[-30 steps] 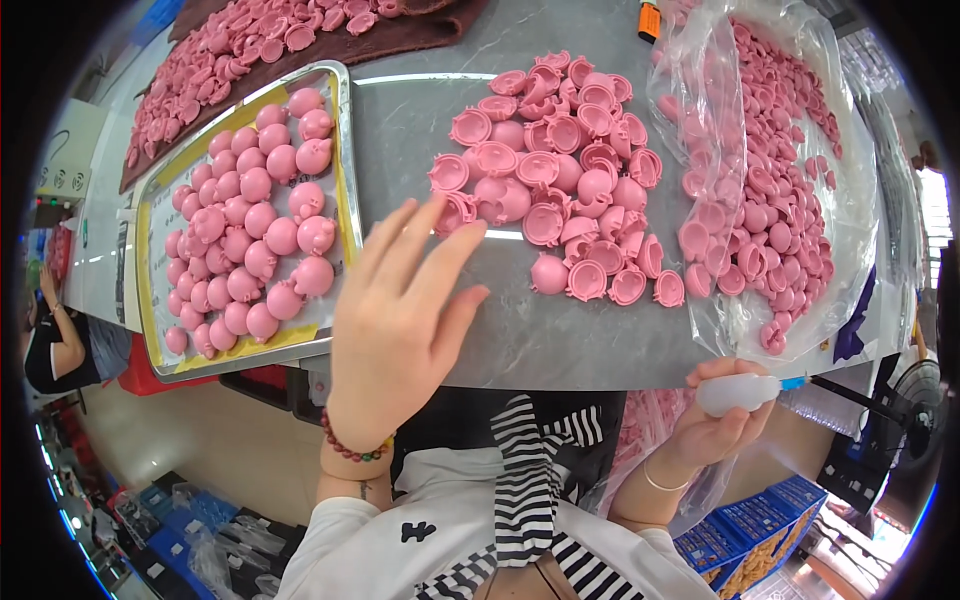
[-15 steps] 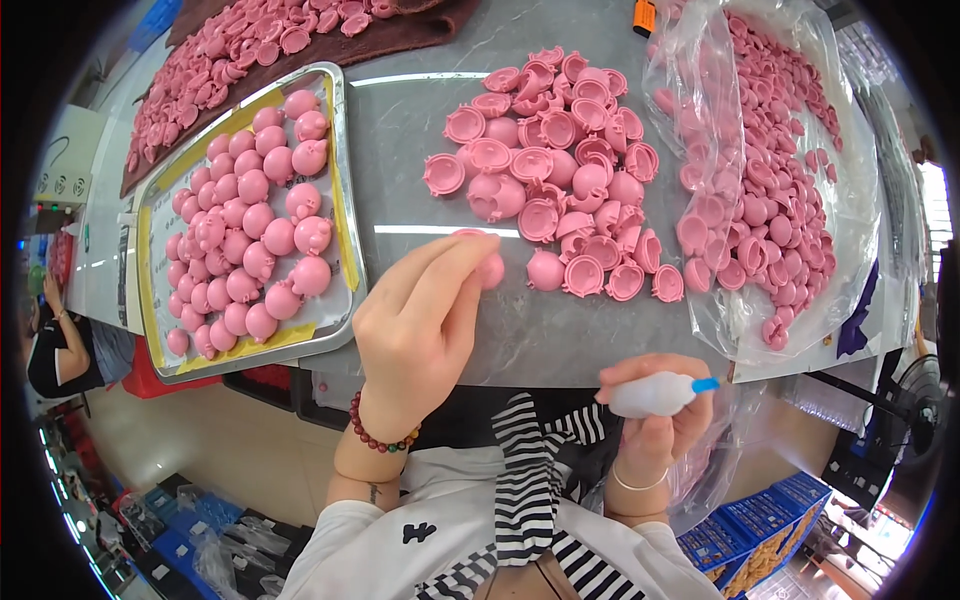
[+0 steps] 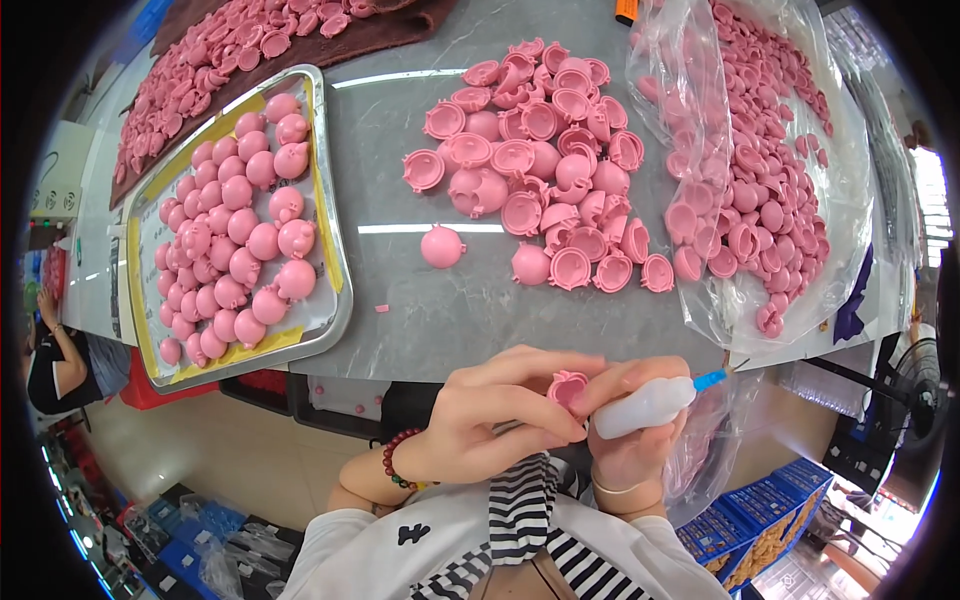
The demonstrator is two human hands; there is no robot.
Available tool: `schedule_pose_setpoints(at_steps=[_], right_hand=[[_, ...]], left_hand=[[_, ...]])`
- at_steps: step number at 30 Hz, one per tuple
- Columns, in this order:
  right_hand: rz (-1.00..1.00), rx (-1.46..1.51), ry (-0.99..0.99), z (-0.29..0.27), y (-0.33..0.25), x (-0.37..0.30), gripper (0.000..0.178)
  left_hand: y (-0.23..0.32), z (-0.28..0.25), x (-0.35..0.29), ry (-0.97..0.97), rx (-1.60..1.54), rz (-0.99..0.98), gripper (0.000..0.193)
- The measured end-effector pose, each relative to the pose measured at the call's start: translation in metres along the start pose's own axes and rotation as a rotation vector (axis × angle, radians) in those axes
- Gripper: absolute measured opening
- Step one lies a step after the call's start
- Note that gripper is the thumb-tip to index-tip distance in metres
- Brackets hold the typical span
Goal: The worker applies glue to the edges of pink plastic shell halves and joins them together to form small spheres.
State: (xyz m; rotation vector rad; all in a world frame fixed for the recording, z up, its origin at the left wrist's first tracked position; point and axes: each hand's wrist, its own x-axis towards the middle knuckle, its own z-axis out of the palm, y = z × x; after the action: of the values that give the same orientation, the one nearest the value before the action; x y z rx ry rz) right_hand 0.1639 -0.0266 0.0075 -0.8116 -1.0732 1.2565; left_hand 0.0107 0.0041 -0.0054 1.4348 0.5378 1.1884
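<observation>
Close to my body, my left hand (image 3: pixel 505 410) pinches a small pink half shell (image 3: pixel 568 390), its hollow side showing. Beside it, my right hand (image 3: pixel 640 440) is closed around a white squeeze bottle (image 3: pixel 645 407) with a blue tip (image 3: pixel 708 380) that points right and slightly up. The right fingers come right up to the shell; whether they touch it I cannot tell. On the grey table (image 3: pixel 420 330), a whole pink ball (image 3: pixel 442 246) lies alone ahead of my hands. Behind it and to its right spreads a heap of pink half shells (image 3: pixel 520 155).
At left stands a metal tray (image 3: pixel 340 270) of pink balls (image 3: pixel 238 223). Beyond it, more pink parts (image 3: pixel 240 50) lie on a brown cloth (image 3: pixel 400 38). A clear plastic bag (image 3: pixel 690 110) with pink shells is at right. A small pink scrap (image 3: pixel 381 308) lies near the tray.
The pink ball is out of my left hand and sits on the table. That hand has come back toward my body beside the right one, now with a half shell. The bottle stays in my right hand.
</observation>
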Motion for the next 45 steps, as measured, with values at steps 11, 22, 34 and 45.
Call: schedule_pose_setpoints(at_steps=[11, 22, 34, 45], right_hand=[[-0.365, -0.06, 0.228, -0.017, -0.003, 0.009, 0.042], [-0.61, -0.541, -0.024, -0.015, -0.02, 0.01, 0.06], [-0.673, -0.51, 0.123, -0.014, -0.012, 0.008, 0.062], [-0.643, -0.546, 0.13, -0.014, -0.008, 0.007, 0.063]], left_hand=[[0.001, 0.005, -0.011, 0.033, -0.609, -0.221, 0.044], [-0.005, 0.007, -0.012, 0.035, -0.639, -0.208, 0.042], [-0.004, 0.007, -0.01, 0.034, -0.629, -0.225, 0.042], [-0.002, 0.006, -0.013, 0.074, -0.569, -0.222, 0.041]])
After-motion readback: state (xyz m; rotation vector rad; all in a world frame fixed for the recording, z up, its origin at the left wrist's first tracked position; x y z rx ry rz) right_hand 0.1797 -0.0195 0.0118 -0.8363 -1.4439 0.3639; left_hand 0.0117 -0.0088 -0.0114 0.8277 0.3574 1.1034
